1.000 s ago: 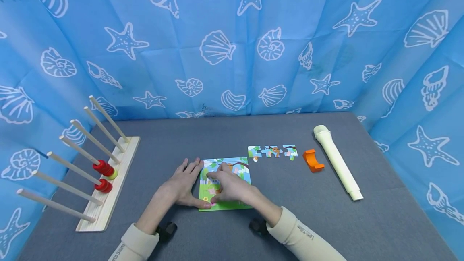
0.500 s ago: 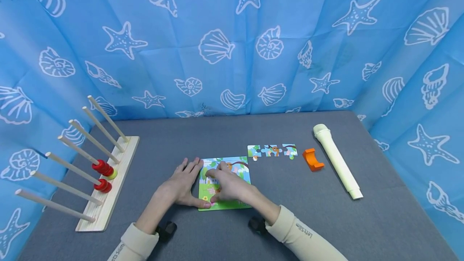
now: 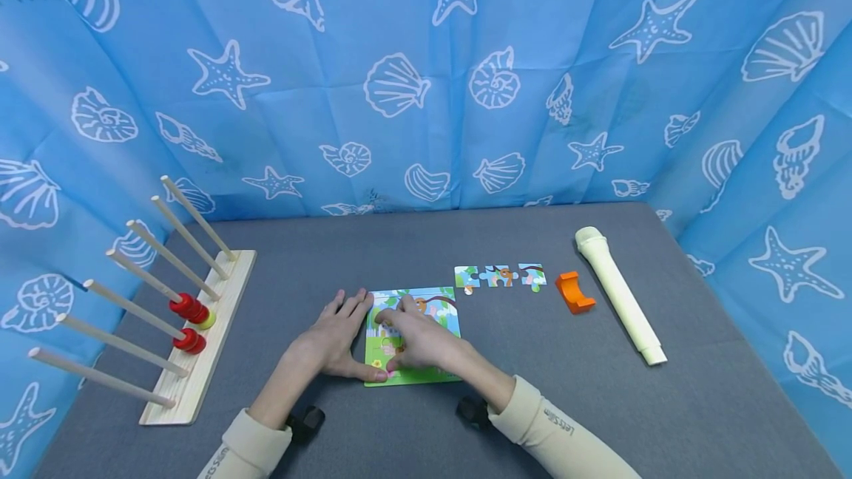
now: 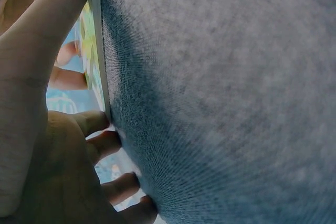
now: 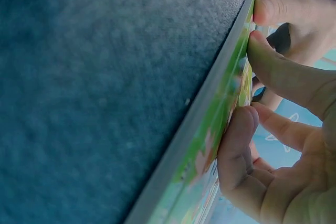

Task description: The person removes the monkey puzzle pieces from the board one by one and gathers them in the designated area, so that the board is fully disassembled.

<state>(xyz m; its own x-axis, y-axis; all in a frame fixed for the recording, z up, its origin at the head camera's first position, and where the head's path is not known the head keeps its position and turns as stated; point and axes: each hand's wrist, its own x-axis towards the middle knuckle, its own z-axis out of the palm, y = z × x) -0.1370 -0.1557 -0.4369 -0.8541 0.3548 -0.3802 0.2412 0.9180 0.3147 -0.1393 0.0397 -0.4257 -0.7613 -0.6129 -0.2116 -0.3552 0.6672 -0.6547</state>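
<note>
A square jigsaw puzzle [image 3: 416, 375] with a green and blue picture lies flat on the table between my hands. My left hand [image 3: 333, 342] rests along its left side, fingers spread and thumb on the near edge. Over the middle of the puzzle, my right hand [image 3: 419, 342] bends its thumb and fingers round a puzzle piece [image 5: 245, 82], which shows yellow-green in the right wrist view. Its index finger and thumb tips stand apart at the puzzle's left half. The right palm hides much of the picture.
Several loose puzzle pieces, here a row of three [image 3: 499, 276], lie beyond the puzzle. An orange curved block [image 3: 575, 294] and a cream toy microphone [image 3: 619, 294] lie to the right. At left stands a wooden peg rack [image 3: 200, 361] with red and yellow rings [image 3: 191, 309].
The head view has shifted very slightly. My right index finger has moved a little on the puzzle; the left hand stays put.
</note>
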